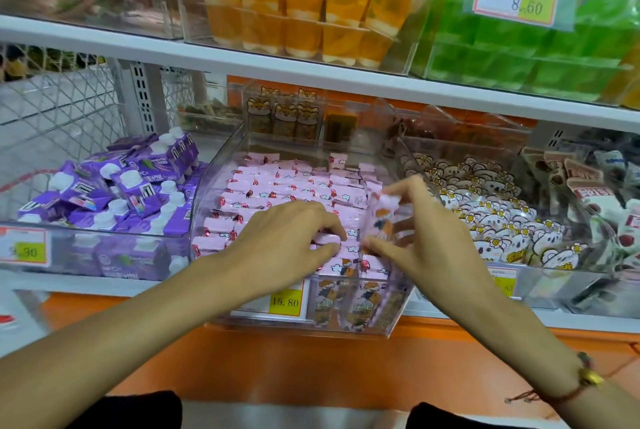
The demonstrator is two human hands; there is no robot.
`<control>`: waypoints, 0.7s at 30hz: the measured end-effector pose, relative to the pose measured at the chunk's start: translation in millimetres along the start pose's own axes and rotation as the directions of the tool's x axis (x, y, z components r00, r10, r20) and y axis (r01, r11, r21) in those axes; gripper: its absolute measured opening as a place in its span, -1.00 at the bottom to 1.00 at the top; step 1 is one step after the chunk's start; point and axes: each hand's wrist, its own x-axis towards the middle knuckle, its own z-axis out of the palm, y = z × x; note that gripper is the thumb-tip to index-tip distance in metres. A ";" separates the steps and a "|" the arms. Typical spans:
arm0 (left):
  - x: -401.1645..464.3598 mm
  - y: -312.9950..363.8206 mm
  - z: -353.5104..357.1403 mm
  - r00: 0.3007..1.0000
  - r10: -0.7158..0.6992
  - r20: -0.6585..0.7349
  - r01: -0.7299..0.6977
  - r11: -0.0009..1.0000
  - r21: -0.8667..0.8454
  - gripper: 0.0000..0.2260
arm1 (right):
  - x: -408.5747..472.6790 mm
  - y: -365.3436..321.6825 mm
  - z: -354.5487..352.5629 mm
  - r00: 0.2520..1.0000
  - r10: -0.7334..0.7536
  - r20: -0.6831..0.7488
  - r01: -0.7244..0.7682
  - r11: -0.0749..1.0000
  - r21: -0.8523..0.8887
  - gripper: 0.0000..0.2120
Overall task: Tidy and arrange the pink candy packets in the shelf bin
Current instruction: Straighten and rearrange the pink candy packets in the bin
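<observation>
A clear plastic shelf bin (pixel 221 165) at the middle of the lower shelf is filled with rows of pink candy packets (pixel 277 182). My left hand (pixel 284 234) reaches into the front of the bin, its fingers curled round a pink packet (pixel 327 238) lying in the front rows. My right hand (pixel 426 241) is at the bin's right side and pinches an upright pink packet (pixel 384 217) between thumb and fingers, lifted above the others. More packets stand on end behind the bin's front wall.
A bin of purple cartons (pixel 114 193) stands to the left, a bin of white cartoon-print packets (pixel 491 220) to the right. Price tags (pixel 285 300) hang on the bin fronts. An upper shelf (pixel 207 51) holds orange and green jelly cups. An orange ledge runs below.
</observation>
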 end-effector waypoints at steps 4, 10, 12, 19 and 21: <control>0.1 -1.6 -0.8 1.000 -0.008 0.014 0.009 1.000 -0.020 -0.81 | -4.0 0.2 0.3 0.993 -0.092 0.074 0.106 0.971 -0.216 -0.73; 0.4 -2.5 -2.0 1.000 -0.014 0.021 0.015 1.000 -0.024 -0.81 | -7.1 5.6 -1.3 0.945 -0.199 0.260 0.277 0.910 -0.310 -0.72; 0.2 -2.7 -2.3 1.000 -0.011 0.022 0.011 0.999 -0.030 -0.81 | -7.1 5.6 -3.6 0.934 -0.206 0.291 0.297 0.900 -0.319 -0.72; -1.3 -2.1 0.8 0.999 0.043 0.009 -0.043 0.999 0.004 -0.72 | 27.3 0.3 -19.5 0.937 -0.166 0.307 0.262 0.916 -0.305 -0.76; -1.7 -3.1 2.8 0.997 0.069 0.029 -0.070 0.997 0.028 -0.65 | 40.9 -2.3 -19.1 0.956 -0.156 0.250 0.243 0.897 -0.368 -0.76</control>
